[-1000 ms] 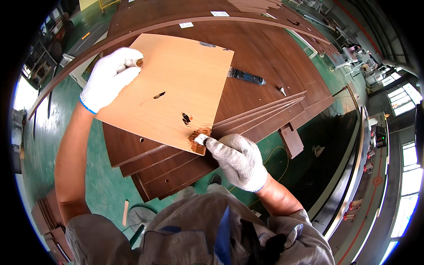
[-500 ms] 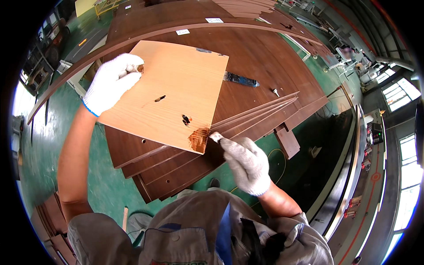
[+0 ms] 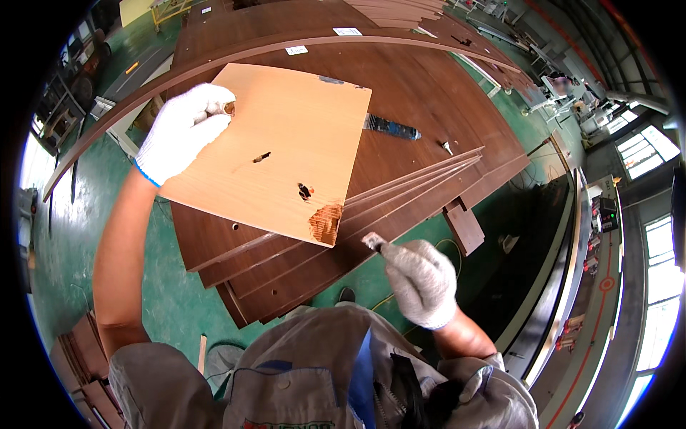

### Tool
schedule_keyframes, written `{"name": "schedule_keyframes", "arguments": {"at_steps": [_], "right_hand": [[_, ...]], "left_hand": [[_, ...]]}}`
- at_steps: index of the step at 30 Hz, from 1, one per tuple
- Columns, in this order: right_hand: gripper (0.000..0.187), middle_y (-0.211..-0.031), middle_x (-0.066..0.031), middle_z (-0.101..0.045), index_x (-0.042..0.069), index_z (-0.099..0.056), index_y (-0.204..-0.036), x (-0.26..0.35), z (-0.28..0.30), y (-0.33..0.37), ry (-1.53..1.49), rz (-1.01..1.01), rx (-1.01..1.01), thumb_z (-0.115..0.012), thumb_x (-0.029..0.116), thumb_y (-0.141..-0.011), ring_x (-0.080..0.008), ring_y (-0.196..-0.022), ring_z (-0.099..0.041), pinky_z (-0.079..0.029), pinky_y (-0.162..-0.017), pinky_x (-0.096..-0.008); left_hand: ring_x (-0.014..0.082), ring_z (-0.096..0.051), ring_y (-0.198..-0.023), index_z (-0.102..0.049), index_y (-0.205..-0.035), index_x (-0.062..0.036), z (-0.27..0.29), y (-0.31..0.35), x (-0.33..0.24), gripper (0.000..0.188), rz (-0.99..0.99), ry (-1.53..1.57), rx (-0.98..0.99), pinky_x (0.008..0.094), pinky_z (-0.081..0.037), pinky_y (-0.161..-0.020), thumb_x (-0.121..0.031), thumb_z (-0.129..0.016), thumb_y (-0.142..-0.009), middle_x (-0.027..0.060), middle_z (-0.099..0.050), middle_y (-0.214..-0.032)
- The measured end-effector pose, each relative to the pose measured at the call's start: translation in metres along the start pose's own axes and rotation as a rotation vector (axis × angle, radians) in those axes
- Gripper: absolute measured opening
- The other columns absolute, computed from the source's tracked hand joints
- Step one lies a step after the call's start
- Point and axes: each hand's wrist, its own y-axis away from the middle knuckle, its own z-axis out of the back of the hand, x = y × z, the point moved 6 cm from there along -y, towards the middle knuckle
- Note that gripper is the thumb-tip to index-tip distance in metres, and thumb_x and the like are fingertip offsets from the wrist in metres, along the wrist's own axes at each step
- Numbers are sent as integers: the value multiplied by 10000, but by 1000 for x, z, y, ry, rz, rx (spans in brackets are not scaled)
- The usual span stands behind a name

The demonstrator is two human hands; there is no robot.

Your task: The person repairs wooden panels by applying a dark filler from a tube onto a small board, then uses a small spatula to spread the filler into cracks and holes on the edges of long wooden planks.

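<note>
A light tan board [image 3: 293, 136] lies tilted over the stacked dark brown panels [image 3: 286, 268], its left end jutting past them. My left hand [image 3: 187, 129], in a white glove, grips its left edge; a small brown spot I cannot make out shows at the fingertips. Streaky brown stain [image 3: 325, 224] covers the board's near right corner, with dark blotches [image 3: 305, 191] beside it. In its soiled white glove, my right hand [image 3: 423, 279] is closed on what looks like a small brush [image 3: 372, 242], pale-tipped and reddish-stained, off the corner. The brush's handle is hidden by the fingers.
Beyond the board's right edge lie a blue-black tool handle [image 3: 394, 128] and a small metal fitting [image 3: 446, 148]. A long brown strip [image 3: 250, 51] crosses behind. White paper labels [image 3: 348, 31] sit on the panels. On the right runs a long machine [image 3: 600, 300]; green floor [image 3: 171, 293] surrounds the stack.
My right hand has drawn the brush away from the board's stained corner, toward me and to the right. The board has shifted very slightly; my left hand keeps its grip.
</note>
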Motion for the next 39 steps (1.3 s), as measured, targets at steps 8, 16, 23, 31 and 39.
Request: {"name": "schedule_keyframes", "arguments": {"at_steps": [8,16,23,31,39], "right_hand": [[271,-837,-111,-709,57,-751,-1142,30,16,-86,332,29,303,-746,108,-876,-296,-679,-704,-557,-574,-392],[195,-842,-148,-739,66,-754,-1088,36,-5,-95,400,-137,466,-700,148,-919,-338,-712,-732,-580,-614,-417],[183,-823,-155,-733,55,-752,-1082,46,-13,-97,389,-198,514,-700,133,-925,-345,-706,-731,-573,-613,-427],[196,-834,-154,-737,35,-758,-1104,52,-14,-93,381,-298,585,-697,96,-928,-323,-712,-733,-547,-637,-399],[193,-833,-145,-745,55,-772,-1077,58,-9,-98,295,-287,623,-715,156,-923,-331,-735,-747,-581,-667,-419]], "left_hand": [[75,-631,-978,-642,-1258,2,1,-1,1,285,-17,10,16,251,-532,-894,8,-681,-976,12,-675,-1068],[71,-567,-875,-644,-1206,-11,-5,-1,-13,236,-104,24,13,256,-506,-812,-30,-665,-972,-11,-624,-977],[83,-541,-816,-630,-1156,-6,-5,-1,-6,199,-199,-34,-37,270,-497,-774,-44,-635,-961,11,-603,-915],[92,-540,-837,-618,-1133,-6,-4,-2,-9,181,-200,-57,-16,276,-501,-787,-45,-632,-956,16,-603,-922],[92,-552,-848,-618,-1139,6,-5,-3,-6,188,-215,-27,-15,282,-508,-796,-39,-625,-957,22,-617,-930]]}}
